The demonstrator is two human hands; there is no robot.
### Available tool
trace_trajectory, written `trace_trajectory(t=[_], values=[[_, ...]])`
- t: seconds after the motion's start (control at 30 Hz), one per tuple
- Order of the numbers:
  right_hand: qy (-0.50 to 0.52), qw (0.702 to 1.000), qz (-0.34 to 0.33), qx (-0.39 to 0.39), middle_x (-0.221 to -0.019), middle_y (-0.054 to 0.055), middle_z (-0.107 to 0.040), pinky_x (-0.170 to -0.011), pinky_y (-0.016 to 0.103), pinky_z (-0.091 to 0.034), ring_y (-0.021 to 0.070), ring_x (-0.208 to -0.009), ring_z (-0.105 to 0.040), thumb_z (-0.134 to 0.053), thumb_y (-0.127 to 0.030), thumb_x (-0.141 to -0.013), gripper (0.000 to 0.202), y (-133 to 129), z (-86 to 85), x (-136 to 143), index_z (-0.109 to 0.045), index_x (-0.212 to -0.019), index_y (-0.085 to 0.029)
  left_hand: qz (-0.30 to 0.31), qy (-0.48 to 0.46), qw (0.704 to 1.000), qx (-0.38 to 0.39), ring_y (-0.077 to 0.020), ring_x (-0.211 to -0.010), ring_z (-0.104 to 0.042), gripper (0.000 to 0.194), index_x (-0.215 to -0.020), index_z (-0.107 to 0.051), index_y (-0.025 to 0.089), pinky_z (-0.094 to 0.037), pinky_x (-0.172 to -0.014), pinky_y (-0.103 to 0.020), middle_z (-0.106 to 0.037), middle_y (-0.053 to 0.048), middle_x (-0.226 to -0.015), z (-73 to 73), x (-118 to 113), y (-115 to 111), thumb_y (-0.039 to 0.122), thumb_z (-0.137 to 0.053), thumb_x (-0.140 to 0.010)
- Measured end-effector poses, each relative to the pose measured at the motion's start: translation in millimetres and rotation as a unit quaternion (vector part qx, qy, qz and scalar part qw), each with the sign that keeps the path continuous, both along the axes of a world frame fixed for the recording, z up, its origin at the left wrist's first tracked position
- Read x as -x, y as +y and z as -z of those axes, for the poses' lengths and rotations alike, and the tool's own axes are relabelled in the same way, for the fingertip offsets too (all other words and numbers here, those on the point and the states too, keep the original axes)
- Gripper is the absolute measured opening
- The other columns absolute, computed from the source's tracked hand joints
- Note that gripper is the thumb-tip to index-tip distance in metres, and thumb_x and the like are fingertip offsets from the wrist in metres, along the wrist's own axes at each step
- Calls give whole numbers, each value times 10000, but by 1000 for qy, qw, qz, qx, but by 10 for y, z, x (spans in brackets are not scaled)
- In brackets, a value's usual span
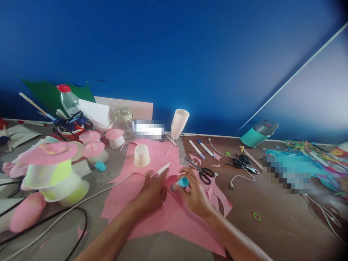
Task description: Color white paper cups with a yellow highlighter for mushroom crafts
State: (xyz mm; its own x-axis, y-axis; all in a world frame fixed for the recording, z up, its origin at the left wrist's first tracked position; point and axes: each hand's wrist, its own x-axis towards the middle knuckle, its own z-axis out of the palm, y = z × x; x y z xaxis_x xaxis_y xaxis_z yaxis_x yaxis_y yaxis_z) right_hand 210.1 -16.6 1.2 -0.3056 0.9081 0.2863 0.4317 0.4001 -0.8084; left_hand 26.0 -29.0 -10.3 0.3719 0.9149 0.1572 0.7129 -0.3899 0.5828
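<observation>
My right hand [193, 191] is closed round a small cylinder with a turquoise end [184, 182], which looks like a glue stick. It is tilted over a pink paper piece [172, 180], partly hidden by my fingers. My left hand [153, 187] lies beside it, fingers stretched down onto the pink paper sheet [119, 203]. A white pointed thing [164, 168] sticks out past its fingers; whether they touch it I cannot tell. Just beyond stands an upside-down white paper cup [141, 156]. Black-handled scissors [206, 175] lie to the right of my right hand.
Cups with pink paper tops [51, 153] stand at left near a cable [89, 197]. A glass jar [124, 121] and a stack of white cups [179, 123] are at the back. Markers [197, 149], pliers [251, 168] and a turquoise flask [258, 134] lie to the right.
</observation>
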Motion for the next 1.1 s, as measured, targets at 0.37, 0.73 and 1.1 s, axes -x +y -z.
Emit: trace_trajectory(t=[0.37,0.73,1.1], values=[[-41,999,-10,-9,-1066,98,-534,-640,277,-525,220,-971,-562,-549,-214,-811,25,48,-31,-15,-565,-803,-196,9,54,998,-23,-224,-892,-556,550,-1390,-295,149,-264,-1005,-491,-625,-75,-901,59,0,8,123,-369,-846],[-72,997,12,-18,-1069,118,-532,-587,279,-504,238,-957,-555,-548,-233,-820,48,117,-5,-134,-556,-850,-196,15,65,998,-10,-212,-868,-534,546,-1369,-320,118,-255,-1013,-484,-608,-74,-902,52,13,7,112,-375,-827],[308,922,76,223,-872,68,-646,-474,235,-409,119,-575,-491,-657,-398,-741,228,327,-100,-396,-641,-772,-172,1,21,1000,17,-205,-887,-549,657,-1416,-252,158,-215,-1042,-465,-615,-28,-841,20,24,8,76,-393,-779]])
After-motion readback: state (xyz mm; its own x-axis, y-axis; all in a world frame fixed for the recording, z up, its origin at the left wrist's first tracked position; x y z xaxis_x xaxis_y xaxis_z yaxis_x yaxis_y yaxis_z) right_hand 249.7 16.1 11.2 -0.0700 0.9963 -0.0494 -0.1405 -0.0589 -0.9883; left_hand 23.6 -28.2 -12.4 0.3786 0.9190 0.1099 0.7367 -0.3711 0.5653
